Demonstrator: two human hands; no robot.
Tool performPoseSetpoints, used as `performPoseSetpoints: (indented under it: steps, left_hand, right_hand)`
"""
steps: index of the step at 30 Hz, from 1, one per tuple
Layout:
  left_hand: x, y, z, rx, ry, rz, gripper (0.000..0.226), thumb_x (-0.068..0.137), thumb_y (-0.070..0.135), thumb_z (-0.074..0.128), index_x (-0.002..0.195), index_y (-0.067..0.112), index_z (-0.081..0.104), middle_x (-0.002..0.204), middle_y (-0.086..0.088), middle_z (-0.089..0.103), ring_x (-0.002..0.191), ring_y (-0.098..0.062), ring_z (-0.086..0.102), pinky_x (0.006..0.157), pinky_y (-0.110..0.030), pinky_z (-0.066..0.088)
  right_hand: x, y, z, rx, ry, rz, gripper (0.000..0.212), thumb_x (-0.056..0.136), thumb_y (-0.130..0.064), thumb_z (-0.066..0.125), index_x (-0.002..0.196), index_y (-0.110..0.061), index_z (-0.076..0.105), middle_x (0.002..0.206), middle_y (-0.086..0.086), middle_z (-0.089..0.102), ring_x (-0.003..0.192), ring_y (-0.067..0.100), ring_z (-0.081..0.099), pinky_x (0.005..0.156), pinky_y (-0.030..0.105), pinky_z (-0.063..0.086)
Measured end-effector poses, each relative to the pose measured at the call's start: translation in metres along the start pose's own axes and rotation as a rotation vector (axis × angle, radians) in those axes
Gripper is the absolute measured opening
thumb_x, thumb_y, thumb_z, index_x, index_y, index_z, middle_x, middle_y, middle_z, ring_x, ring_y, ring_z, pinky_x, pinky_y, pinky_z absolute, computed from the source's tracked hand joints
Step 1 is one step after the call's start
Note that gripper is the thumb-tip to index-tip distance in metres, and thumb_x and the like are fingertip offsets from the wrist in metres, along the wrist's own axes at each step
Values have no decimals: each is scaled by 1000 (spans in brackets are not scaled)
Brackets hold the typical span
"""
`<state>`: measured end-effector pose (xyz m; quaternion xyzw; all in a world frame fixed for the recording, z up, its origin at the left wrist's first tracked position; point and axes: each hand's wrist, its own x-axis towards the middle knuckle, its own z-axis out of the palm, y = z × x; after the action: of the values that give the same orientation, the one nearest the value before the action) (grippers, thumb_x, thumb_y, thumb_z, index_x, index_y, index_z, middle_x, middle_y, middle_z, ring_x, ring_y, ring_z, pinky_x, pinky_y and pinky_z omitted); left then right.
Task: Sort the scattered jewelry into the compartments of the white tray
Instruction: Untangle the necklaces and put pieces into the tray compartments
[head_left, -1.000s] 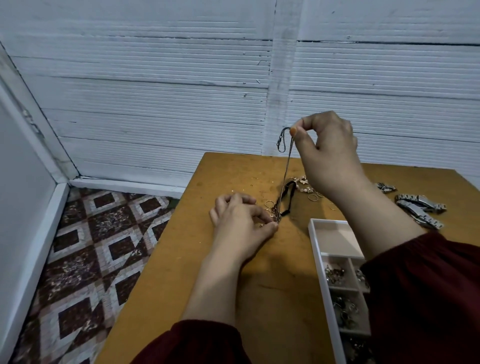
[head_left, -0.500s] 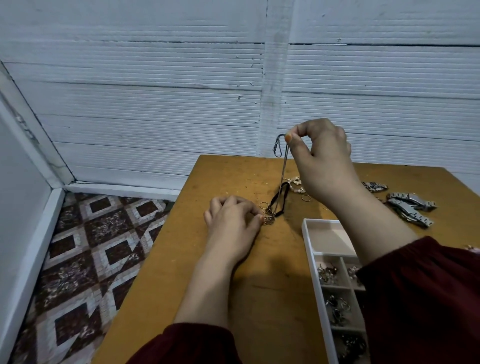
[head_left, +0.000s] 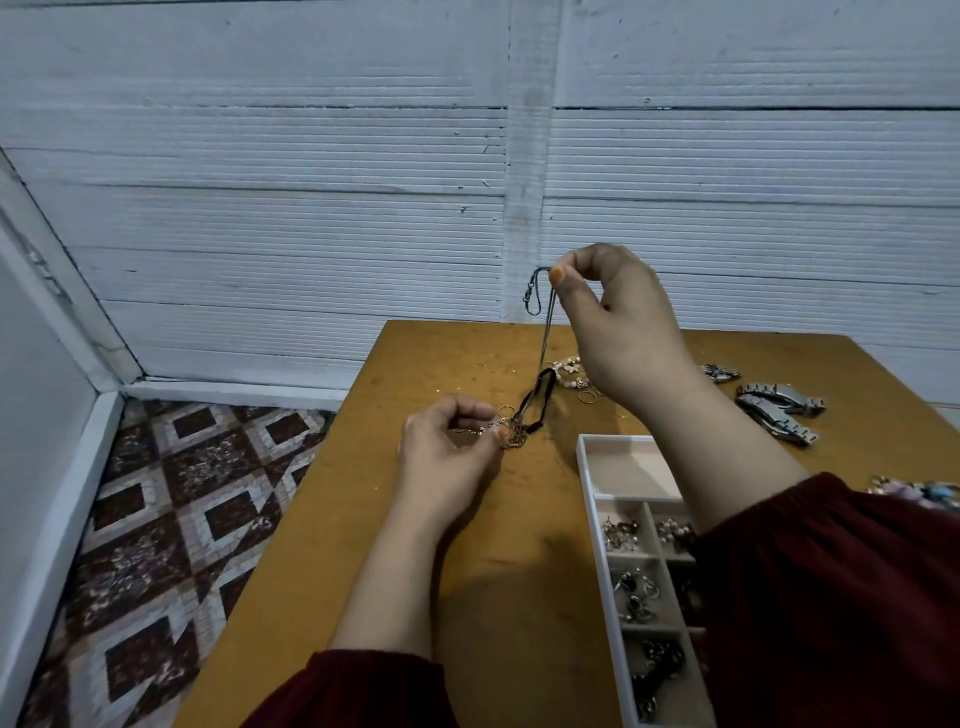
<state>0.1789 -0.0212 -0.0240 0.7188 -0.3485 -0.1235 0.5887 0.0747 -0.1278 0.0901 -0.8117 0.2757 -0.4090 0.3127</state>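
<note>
My right hand (head_left: 618, 327) is raised above the table and pinches the clasp end of a thin dark chain (head_left: 545, 332), which hangs taut down to a tangle of small gold rings and black cord (head_left: 519, 423) on the wooden table (head_left: 363, 519). My left hand (head_left: 447, 452) rests on the table and pinches the gold tangle at its lower end. The white tray (head_left: 589, 499) lies at the right, its far compartment bare and the nearer ones holding small jewelry; my right sleeve hides part of it.
Beaded pieces and loose gold rings (head_left: 576, 376) lie behind the chain. Silver watch bands (head_left: 779, 410) and a small silver piece (head_left: 719, 371) sit at the right rear, pastel beads (head_left: 914, 491) by my right sleeve. The table's left edge drops to patterned floor (head_left: 156, 519).
My left hand has turned so its fingertips pinch the gold tangle. My right hand keeps the chain end held up in much the same place.
</note>
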Motion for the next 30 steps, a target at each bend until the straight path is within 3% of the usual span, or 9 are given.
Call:
performPoseSetpoints:
  steps: [3,6,10,16,20,23,30]
  left_hand:
    - [-10,7,-1,-78,11,-14,19,78,5,72,83,21,65,83,4,65,86,-13,63,76,-25,54]
    - [-20,14,-3,-171,28,-29,19,81,-3,69,84,16,63,85,-4,64,74,-3,63,60,-11,49]
    - [-30,19,-6,-259,54,-51,15,81,-1,70,85,13,65,84,-8,67,79,-18,66,65,-18,53]
    - [-43,28,-6,-304,50,-126,10,82,3,70,89,7,65,87,-13,68,84,-26,66,74,-28,58]
    - [-53,45,-8,-355,37,-157,11,81,4,70,89,7,64,81,-9,66,72,-12,67,63,-27,59]
    - [-56,56,-11,-376,28,-145,14,80,0,70,92,4,63,77,-4,66,62,-2,65,53,-14,51]
    - [-65,72,-12,-396,23,-132,13,82,2,69,94,2,65,74,-1,66,56,4,62,48,-11,46]
  right_hand:
    - [-5,-5,-5,32,-16,19,7,97,-32,48,91,-31,53,110,-5,59,114,24,51,99,49,39]
    - [-8,-10,-11,62,-14,19,7,97,-31,48,90,-32,52,109,-6,59,116,22,50,101,49,38]
    - [-11,-18,-20,102,-10,19,8,97,-32,49,92,-29,54,108,-5,60,114,20,51,102,47,38]
    - [-19,-26,-32,154,-23,14,10,97,-30,49,92,-24,55,88,-14,54,79,3,48,80,28,39]
    - [-27,-29,-38,199,-28,26,10,98,-29,49,92,-24,55,89,-15,54,90,6,51,74,22,36]
    - [-32,-32,-42,237,-31,32,10,98,-29,49,93,-23,55,84,-17,52,78,-3,46,66,15,35]
    - [-46,-40,-56,305,-36,56,15,97,-28,50,83,-27,53,74,-16,49,65,-4,42,60,18,34]
